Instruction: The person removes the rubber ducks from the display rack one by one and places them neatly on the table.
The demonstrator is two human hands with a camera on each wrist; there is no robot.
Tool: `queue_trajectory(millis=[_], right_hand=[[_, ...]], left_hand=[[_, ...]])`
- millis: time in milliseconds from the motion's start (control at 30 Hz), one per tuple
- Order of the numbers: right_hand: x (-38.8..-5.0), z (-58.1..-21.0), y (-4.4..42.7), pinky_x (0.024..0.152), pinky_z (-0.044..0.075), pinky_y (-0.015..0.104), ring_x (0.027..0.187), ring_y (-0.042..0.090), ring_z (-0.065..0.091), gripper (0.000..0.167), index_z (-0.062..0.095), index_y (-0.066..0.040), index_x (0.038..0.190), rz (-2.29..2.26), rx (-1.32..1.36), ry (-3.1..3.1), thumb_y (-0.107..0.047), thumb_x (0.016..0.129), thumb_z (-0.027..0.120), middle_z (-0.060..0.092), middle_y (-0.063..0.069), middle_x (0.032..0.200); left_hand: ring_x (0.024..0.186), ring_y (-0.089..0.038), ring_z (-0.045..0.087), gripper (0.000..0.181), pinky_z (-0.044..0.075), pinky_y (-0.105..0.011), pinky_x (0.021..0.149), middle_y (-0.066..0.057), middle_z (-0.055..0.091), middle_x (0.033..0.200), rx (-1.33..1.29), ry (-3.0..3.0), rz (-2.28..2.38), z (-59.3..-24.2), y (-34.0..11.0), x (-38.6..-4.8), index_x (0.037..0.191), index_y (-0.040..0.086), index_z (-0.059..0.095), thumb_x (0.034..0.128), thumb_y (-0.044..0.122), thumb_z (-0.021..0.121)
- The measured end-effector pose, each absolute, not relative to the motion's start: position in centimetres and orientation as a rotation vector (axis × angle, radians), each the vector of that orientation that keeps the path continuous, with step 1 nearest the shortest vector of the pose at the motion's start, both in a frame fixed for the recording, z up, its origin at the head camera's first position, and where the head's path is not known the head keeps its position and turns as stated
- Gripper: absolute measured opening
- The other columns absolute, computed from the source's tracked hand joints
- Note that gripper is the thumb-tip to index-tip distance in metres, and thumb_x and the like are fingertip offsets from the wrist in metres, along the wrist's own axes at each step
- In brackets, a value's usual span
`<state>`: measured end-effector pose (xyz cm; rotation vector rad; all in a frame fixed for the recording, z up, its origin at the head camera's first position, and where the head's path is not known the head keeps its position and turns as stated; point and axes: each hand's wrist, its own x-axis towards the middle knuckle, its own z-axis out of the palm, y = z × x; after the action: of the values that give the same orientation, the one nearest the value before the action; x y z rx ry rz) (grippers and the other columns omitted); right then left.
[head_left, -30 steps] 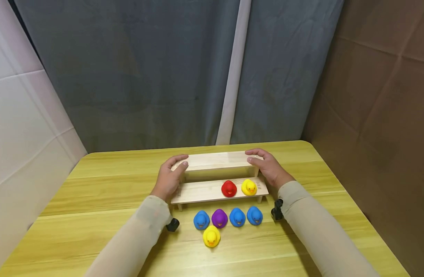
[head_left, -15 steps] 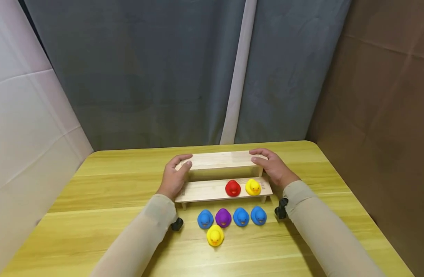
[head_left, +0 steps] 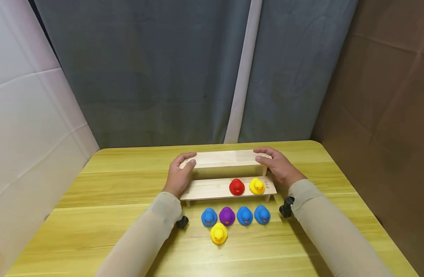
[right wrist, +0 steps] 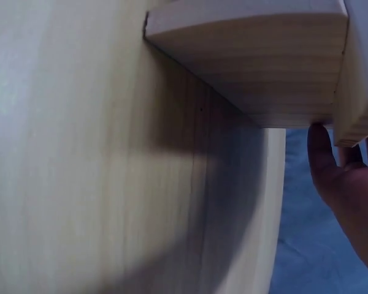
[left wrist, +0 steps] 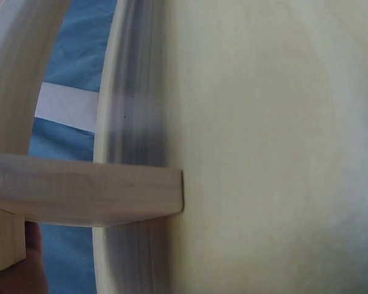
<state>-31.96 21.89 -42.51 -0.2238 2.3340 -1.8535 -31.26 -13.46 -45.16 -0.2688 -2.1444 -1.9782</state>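
Note:
A two-tier wooden display stand has an upper board (head_left: 225, 159) and a lower board (head_left: 205, 189). My left hand (head_left: 178, 175) grips the upper board's left end, and my right hand (head_left: 280, 166) grips its right end, each with the thumb on the front side. On the lower board sit a red rubber duck (head_left: 237, 187) and a yellow rubber duck (head_left: 257, 186), both towards the right. In the left wrist view a stand leg (left wrist: 110, 190) meets the table, with part of my hand (left wrist: 21, 269) behind. The right wrist view shows my fingers around the board's end (right wrist: 359, 92).
In front of the stand, blue ducks (head_left: 209, 217) (head_left: 245, 216) (head_left: 262, 214) and a purple duck (head_left: 227, 216) form a row. Nearer lies another yellow duck (head_left: 219, 233). A grey curtain (head_left: 156, 77) hangs behind the wooden table (head_left: 128, 184).
The head view has shifted, so the whole scene appears slightly farther right. Both hands keep their hold on the stand's ends, and the ducks stay in the same arrangement.

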Motion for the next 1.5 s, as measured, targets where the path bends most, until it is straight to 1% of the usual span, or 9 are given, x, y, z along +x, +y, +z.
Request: queue_trajectory(millis=[167, 333, 433, 567, 733, 900, 1100, 1233, 1500], right_hand=[[-31.8, -41.9, 22.1, 0.128, 0.024, 0.057, 0.153, 0.038, 0.034, 0.052, 0.054, -0.008, 0.152, -1.743, -0.29, 2.512, -0.03, 0.106, 0.065, 0.043, 0.015, 0.163], [-31.1, -41.0, 22.4, 0.125, 0.027, 0.063, 0.152, 0.042, 0.033, 0.056, 0.054, -0.017, 0.154, -1.594, -0.283, 2.726, -0.039, 0.104, 0.068, 0.039, 0.013, 0.165], [-30.5, -40.3, 22.2, 0.122, 0.031, 0.065, 0.148, 0.041, 0.037, 0.053, 0.057, -0.015, 0.151, -1.587, -0.32, 2.851, -0.036, 0.103, 0.069, 0.04, 0.016, 0.162], [-29.3, -39.2, 21.7, 0.118, 0.036, 0.064, 0.139, 0.038, 0.046, 0.042, 0.067, -0.011, 0.138, -1.575, -0.423, 2.99, -0.03, 0.101, 0.072, 0.051, 0.015, 0.146], [-27.3, -37.8, 21.0, 0.11, 0.046, 0.062, 0.124, 0.034, 0.057, 0.029, 0.075, -0.007, 0.12, -1.424, -0.682, 3.039, -0.021, 0.096, 0.079, 0.065, 0.011, 0.127], [-25.6, -37.4, 20.3, 0.098, 0.054, 0.054, 0.11, 0.025, 0.063, 0.022, 0.077, -0.009, 0.113, -1.262, -0.925, 2.997, -0.015, 0.092, 0.082, 0.071, 0.005, 0.115], [-24.9, -38.2, 19.7, 0.093, 0.057, 0.047, 0.103, 0.021, 0.065, 0.024, 0.078, -0.011, 0.112, -1.113, -1.016, 2.951, -0.02, 0.09, 0.085, 0.072, 0.0, 0.107], [-24.8, -38.8, 19.4, 0.094, 0.057, 0.046, 0.102, 0.021, 0.065, 0.031, 0.079, -0.008, 0.115, -1.028, -1.058, 2.955, -0.023, 0.088, 0.087, 0.072, 0.005, 0.108], [-24.9, -39.5, 18.4, 0.089, 0.055, 0.043, 0.097, 0.027, 0.064, 0.034, 0.08, -0.011, 0.116, -0.869, -1.127, 3.003, -0.026, 0.086, 0.088, 0.072, 0.007, 0.106]], left_hand=[[0.135, -0.023, 0.052, 0.027, 0.035, -0.04, 0.119, -0.012, 0.062, 0.141, -0.252, -2.135, -1.981, -45.2, -13.5, -31.3, 0.129, 0.006, 0.07, 0.1036, 0.013, 0.062], [0.135, -0.025, 0.052, 0.028, 0.034, -0.041, 0.121, -0.012, 0.062, 0.141, -0.247, -2.139, -1.985, -45.2, -13.5, -31.4, 0.128, 0.005, 0.07, 0.1033, 0.015, 0.062], [0.135, -0.025, 0.052, 0.028, 0.033, -0.042, 0.121, -0.013, 0.063, 0.141, -0.249, -2.14, -1.977, -45.3, -13.5, -31.4, 0.128, 0.005, 0.07, 0.1032, 0.015, 0.063], [0.135, -0.024, 0.052, 0.027, 0.034, -0.042, 0.121, -0.011, 0.063, 0.141, -0.245, -2.145, -1.958, -45.3, -13.4, -31.3, 0.128, 0.007, 0.07, 0.1029, 0.015, 0.063], [0.136, -0.025, 0.052, 0.028, 0.034, -0.042, 0.121, -0.012, 0.063, 0.141, -0.25, -2.146, -1.961, -45.2, -12.9, -31.1, 0.128, 0.007, 0.07, 0.1026, 0.014, 0.063], [0.137, -0.024, 0.051, 0.028, 0.034, -0.042, 0.121, -0.011, 0.063, 0.141, -0.25, -2.155, -1.954, -45.1, -12.7, -31.1, 0.129, 0.007, 0.07, 0.1028, 0.014, 0.062], [0.136, -0.024, 0.052, 0.028, 0.035, -0.043, 0.121, -0.011, 0.064, 0.14, -0.247, -2.157, -1.946, -45.0, -12.7, -31.0, 0.128, 0.008, 0.07, 0.103, 0.015, 0.063], [0.134, -0.024, 0.053, 0.028, 0.036, -0.042, 0.119, -0.012, 0.064, 0.139, -0.242, -2.154, -1.949, -45.0, -12.7, -31.0, 0.128, 0.008, 0.07, 0.1027, 0.015, 0.063], [0.129, -0.023, 0.055, 0.028, 0.04, -0.04, 0.116, -0.013, 0.063, 0.139, -0.24, -2.143, -1.976, -45.0, -12.5, -31.1, 0.129, 0.005, 0.07, 0.1023, 0.013, 0.062]])
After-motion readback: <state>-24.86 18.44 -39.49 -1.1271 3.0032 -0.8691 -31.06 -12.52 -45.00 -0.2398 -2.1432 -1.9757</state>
